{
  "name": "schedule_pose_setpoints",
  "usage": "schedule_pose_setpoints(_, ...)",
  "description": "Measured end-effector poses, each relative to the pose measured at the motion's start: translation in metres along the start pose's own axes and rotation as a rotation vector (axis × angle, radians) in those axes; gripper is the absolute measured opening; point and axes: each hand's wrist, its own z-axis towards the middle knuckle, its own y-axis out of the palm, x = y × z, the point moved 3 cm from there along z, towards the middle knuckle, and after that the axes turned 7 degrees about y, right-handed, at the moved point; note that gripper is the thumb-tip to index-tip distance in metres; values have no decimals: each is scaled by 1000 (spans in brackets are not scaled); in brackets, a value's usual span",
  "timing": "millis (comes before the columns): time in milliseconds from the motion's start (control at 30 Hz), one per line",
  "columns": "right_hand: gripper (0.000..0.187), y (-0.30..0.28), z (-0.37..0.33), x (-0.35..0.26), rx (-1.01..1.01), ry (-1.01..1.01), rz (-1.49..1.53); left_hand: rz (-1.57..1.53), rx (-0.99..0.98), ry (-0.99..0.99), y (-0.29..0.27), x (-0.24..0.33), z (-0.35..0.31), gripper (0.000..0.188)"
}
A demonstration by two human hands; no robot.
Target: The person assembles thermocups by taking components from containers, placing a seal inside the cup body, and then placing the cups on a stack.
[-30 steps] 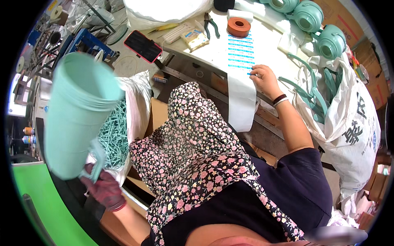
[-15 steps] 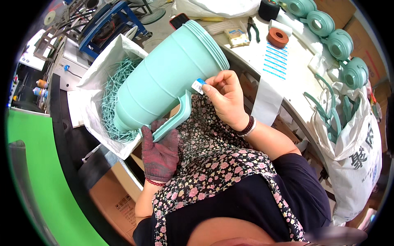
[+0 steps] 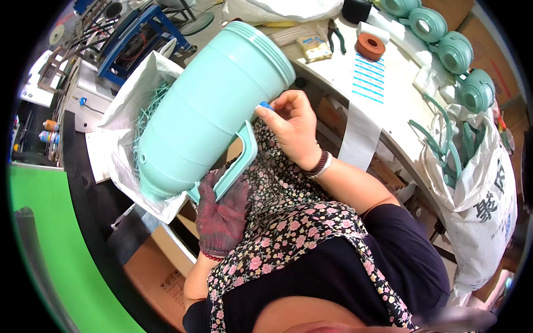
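Fingers of the bare right hand (image 3: 297,136) are bent, and a small blue label (image 3: 265,105) is pinched between thumb and forefinger, just beside the wall of a mint-green cylindrical plastic jug (image 3: 211,111); whether the wall is touched cannot be told. Its curved mint-green handle (image 3: 240,166) is gripped near the lower end by the left hand (image 3: 222,219), gloved in dark red knit, its fingers partly hidden. The jug is held tilted, off the near edge of the white desk (image 3: 402,114).

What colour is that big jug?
The jug is pale mint green, best seen in the head view.
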Motion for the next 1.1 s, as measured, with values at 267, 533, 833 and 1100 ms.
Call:
schedule_pose_setpoints(267, 26, -43, 45, 84, -44, 504, 75, -374, 0, -275, -5, 6, 12, 35)
schedule_pose_setpoints(533, 20, -55, 233, -44, 75, -467, -691, 439, 18, 887, 6, 111, -16, 45)
schedule_pose_setpoints(833, 25, -44, 353, 6, 46, -113, -1433, 909, 196, 1050, 21, 105, -32, 52)
schedule_pose_setpoints(1100, 16, 0, 209, -62, -371, -35, -312, 1802, -97, 599, 19, 78, -38, 41)
